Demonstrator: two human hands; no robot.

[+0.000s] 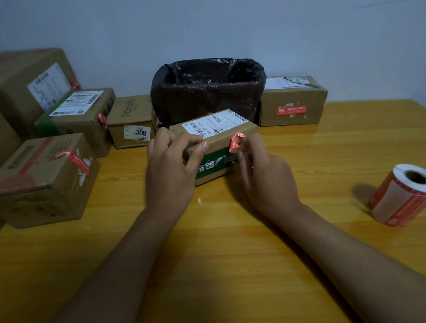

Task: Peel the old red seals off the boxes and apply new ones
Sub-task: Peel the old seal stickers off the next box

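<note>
A small brown cardboard box [240,132] with a green band and a white shipping label lies at the table's middle. My left hand [172,164] grips its left end, thumb on the top edge. My right hand [266,172] pinches a crumpled old red seal [236,142] that stands lifted off the box's front upper edge. A roll of new red-and-white seals [405,195] lies on its side at the right, apart from both hands.
A bin lined with a black bag [208,90] stands just behind the box. Several cardboard boxes with red seals are stacked at the left [40,178], and one box [291,102] stands at the back right. The wooden table [222,270] ends near the right.
</note>
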